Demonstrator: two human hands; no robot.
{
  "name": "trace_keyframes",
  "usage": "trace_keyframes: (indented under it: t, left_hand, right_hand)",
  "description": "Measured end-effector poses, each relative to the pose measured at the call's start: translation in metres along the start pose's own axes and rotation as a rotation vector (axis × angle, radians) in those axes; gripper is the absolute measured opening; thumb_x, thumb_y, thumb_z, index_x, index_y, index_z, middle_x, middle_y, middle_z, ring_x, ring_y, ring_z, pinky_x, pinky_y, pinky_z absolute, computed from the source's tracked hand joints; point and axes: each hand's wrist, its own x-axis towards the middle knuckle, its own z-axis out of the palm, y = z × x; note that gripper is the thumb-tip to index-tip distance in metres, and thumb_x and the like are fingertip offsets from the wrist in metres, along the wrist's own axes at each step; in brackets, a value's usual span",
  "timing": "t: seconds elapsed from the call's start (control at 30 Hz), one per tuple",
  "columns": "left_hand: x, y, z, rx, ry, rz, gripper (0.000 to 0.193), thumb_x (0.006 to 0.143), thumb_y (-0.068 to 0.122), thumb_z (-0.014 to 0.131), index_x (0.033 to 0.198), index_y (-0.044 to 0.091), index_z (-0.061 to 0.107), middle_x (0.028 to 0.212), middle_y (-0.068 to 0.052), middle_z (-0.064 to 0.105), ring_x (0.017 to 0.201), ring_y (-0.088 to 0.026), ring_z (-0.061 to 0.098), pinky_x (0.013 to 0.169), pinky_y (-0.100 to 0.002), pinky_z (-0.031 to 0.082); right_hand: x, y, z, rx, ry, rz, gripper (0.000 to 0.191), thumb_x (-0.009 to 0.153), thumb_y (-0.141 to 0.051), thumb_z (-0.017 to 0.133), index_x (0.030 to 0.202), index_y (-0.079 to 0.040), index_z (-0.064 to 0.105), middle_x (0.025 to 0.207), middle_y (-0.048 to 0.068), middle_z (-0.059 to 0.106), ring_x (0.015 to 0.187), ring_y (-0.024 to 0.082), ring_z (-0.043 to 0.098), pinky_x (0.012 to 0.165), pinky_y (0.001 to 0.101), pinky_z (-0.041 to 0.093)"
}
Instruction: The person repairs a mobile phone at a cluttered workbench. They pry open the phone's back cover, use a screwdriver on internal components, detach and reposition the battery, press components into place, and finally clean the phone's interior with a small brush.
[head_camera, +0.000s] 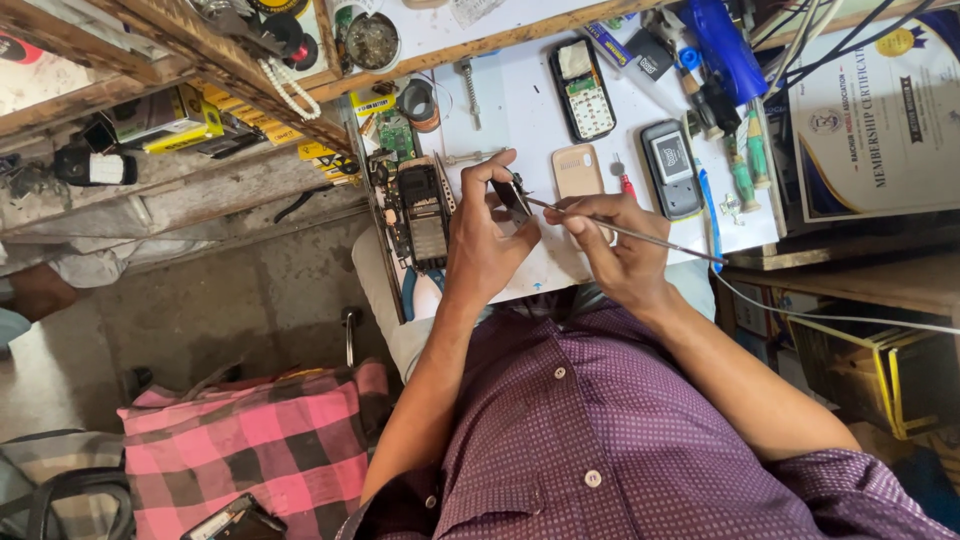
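Now we pinch a small dark part (512, 198) in our left hand (487, 240) mid-frame.
Our right hand (612, 245) grips a thin probe (640, 236), tip pointing left onto it.

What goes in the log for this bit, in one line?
left hand: holds small part | right hand: holds thin tool, tip at part | over white table

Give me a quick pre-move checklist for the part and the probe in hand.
1. Left hand grips the small dark part between its fingers: ok.
2. Right hand holds the thin metal tool pen-style: ok.
3. Tool tip reaches the part: ok; exact contact spot cannot tell.
4. Part held above the white bench top, not resting on it: cannot tell.
5. Opened phone lies right beside the left hand, close to the working spot: not ok.
6. Cable runs under the right forearm, may snag: cannot tell.
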Motion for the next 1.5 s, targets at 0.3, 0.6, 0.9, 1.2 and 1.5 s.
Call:
trace_keyframes:
  t: [0.3,0.6,0.9,1.2,1.5]
  left_hand:
    - [-0.002,0.002,0.001,0.049,0.002,-0.01,0.067,0.08,-0.001,0.081,0.134,0.007,0.044,0.132,-0.007,0.06,0.101,-0.019,0.067,0.083,-0.031,0.062]
    - [-0.006,-0.001,0.004,0.153,-0.031,0.105,0.064,0.08,-0.002,0.081,0.13,0.01,0.043,0.156,-0.013,0.053,0.108,-0.022,0.072,0.086,-0.032,0.061]
    - [-0.004,0.009,0.006,-0.152,-0.052,0.061,0.087,0.086,0.001,0.083,0.153,0.008,0.029,0.157,-0.017,0.048,0.126,-0.021,0.067,0.099,-0.034,0.06]
    - [-0.009,0.017,0.02,-0.26,0.088,-0.143,0.064,0.089,0.003,0.081,0.147,0.007,0.053,0.109,-0.008,0.076,0.104,-0.015,0.073,0.095,-0.031,0.059]
    - [-0.006,0.022,0.011,-0.145,0.071,0.071,0.055,0.091,0.001,0.077,0.139,0.001,0.051,0.148,-0.014,0.062,0.137,-0.025,0.062,0.114,-0.033,0.054]
  right_hand:
    - [0.013,-0.011,0.004,-0.174,-0.022,-0.101,0.011,0.104,-0.001,0.066,0.113,0.004,0.061,0.107,0.017,0.076,0.101,0.024,0.077,0.087,0.0321,0.063]
    - [0.01,-0.003,0.002,-0.078,0.012,0.014,0.013,0.107,-0.007,0.064,0.111,0.005,0.063,0.102,0.017,0.077,0.098,0.022,0.077,0.085,0.0314,0.063]
    - [0.01,-0.006,0.001,-0.04,0.052,0.064,0.015,0.109,-0.011,0.064,0.107,0.004,0.064,0.099,0.016,0.077,0.092,0.019,0.077,0.08,0.0293,0.062]
    - [0.013,-0.017,0.001,-0.22,0.034,-0.006,0.012,0.103,-0.009,0.072,0.107,0.002,0.071,0.098,0.013,0.078,0.084,0.016,0.075,0.072,0.0266,0.058]
    - [0.014,-0.02,-0.002,-0.207,0.057,0.012,0.013,0.104,-0.01,0.072,0.105,0.003,0.069,0.096,0.013,0.077,0.087,0.018,0.076,0.074,0.0273,0.058]
